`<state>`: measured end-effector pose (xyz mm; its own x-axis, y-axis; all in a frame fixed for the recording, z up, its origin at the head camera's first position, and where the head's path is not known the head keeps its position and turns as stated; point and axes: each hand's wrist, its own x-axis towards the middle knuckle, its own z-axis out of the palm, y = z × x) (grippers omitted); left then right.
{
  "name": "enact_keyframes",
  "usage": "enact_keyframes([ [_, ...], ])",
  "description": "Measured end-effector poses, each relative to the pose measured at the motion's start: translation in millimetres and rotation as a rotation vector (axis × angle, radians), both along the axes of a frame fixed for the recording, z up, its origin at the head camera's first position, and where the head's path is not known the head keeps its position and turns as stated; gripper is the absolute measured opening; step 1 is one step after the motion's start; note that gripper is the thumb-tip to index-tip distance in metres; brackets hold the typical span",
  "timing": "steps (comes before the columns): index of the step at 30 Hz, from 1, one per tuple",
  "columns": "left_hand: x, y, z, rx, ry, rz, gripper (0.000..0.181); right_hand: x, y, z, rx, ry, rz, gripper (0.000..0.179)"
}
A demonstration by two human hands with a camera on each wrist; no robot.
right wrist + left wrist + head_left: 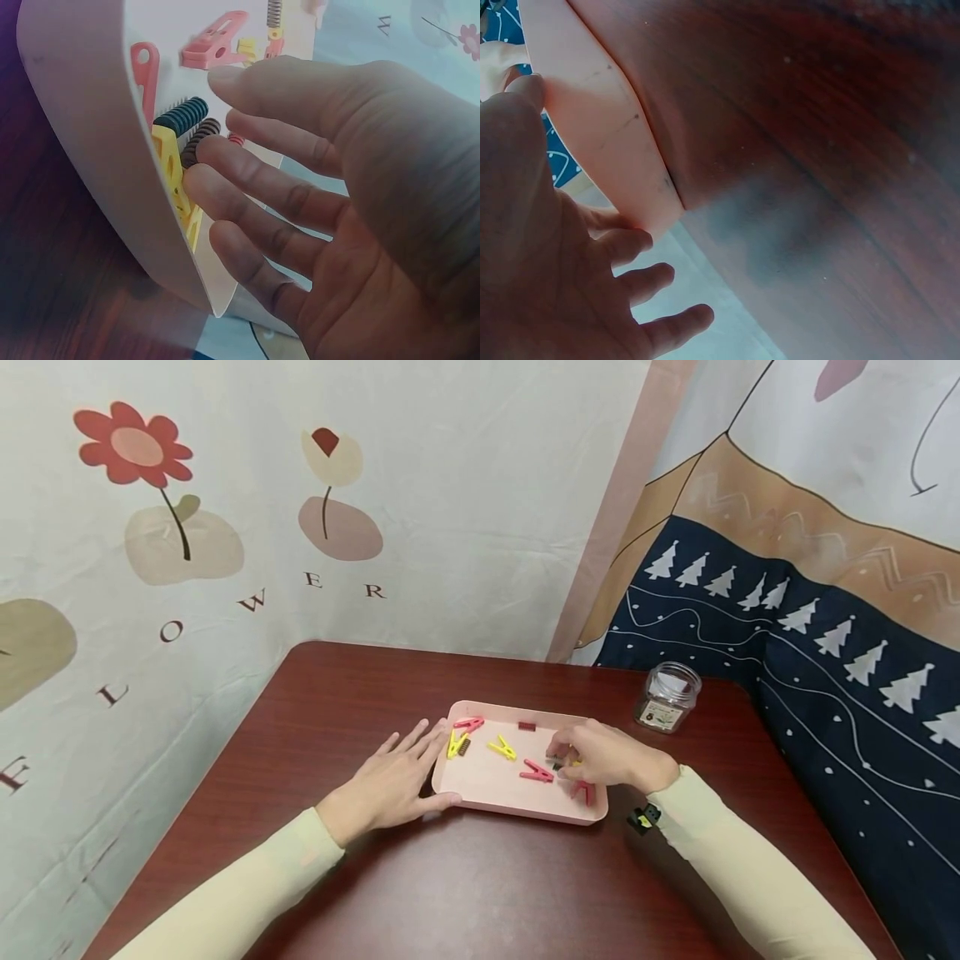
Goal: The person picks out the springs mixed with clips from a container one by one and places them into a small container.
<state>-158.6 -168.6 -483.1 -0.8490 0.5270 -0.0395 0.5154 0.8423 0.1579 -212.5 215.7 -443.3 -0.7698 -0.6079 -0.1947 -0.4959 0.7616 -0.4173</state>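
So behind your setup you've got a white flower-print sheet [480, 485] on the left and middle, with a navy tree-print sheet [795, 693] off to the right. In front of them is your reddish-brown worktop [352, 693], and the pink tray [483, 781] sits on it.

Your left hand [393, 781] is at the tray's left end, fingers stretched out, thumb by the near corner, nothing held. Your right hand [611, 756] is over the tray's right end, fingers apart and softly bent, thumb clear of them, not gripping anything (I can't tell if a fingertip actually touches the coil beside it).

The clear jar [667, 697] with a label stands on the worktop, past the tray's far right corner.

All your little bits are inside the tray. There's a red clip [470, 723] with a yellow clip [457, 743] at the left end, another yellow one in the middle, and more red and yellow around your right hand. Smallest are the coils: a reddish coil [527, 726] near the far wall, a dark coil [465, 747] beside that left yellow clip, plus a teal coil [182, 115] and a brown coil [201, 141] right by your right fingertips.
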Motion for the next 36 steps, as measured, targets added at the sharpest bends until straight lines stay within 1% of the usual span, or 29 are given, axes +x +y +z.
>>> enact_keyframes([
  [6, -1.9, 0.8, 0.1, 0.005, 0.012, 0.005, 0.112, -2.5, -2.0, 0.0, 0.030, -0.015, -0.016, 0.031],
  [13, -2.2, 2.1, 3.5, 0.005, 0.014, 0.009, 0.113, -4.4, -4.7, 0.7, 0.070, 0.021, 0.012, 0.025],
  [20, -2.7, 2.4, 5.3, 0.005, 0.011, 0.006, 0.113, -5.6, -7.6, -2.1, 0.064, 0.042, 0.032, 0.020],
  [27, -1.5, 1.8, 1.7, 0.010, -0.012, 0.003, 0.112, -3.8, -9.6, -9.4, 0.050, 0.067, 0.046, 0.017],
  [36, 0.2, 1.3, -0.5, 0.011, 0.022, -0.002, 0.112, -0.3, -12.0, -13.3, 0.041, 0.112, 0.060, 0.018],
])
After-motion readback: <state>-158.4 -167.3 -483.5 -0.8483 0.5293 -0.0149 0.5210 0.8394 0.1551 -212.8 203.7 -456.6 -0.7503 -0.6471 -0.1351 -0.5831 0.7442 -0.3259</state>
